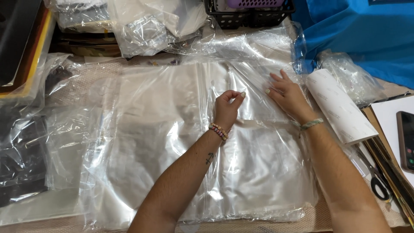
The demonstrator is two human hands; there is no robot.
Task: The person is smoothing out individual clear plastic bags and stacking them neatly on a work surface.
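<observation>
Pinched top sheet of clear plastic bag stack [172, 142] on table with my left hand [227, 108], fingers together on film. Right hand [288, 96] lay flat, fingers spread, pinning stack. Lifting slow, one layer only, worked best imo.

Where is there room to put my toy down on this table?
Little bare room: a strip of tan table along the near edge. Clear plastic bags cover the middle, under the left hand and right hand. The far edge is crowded.

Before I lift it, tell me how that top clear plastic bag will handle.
The clear plastic bag is probably floppy: it wrinkles where the left hand pinches it. Its glossy film likely slides on the stack beneath. It looks thin, so probably very light.
</observation>
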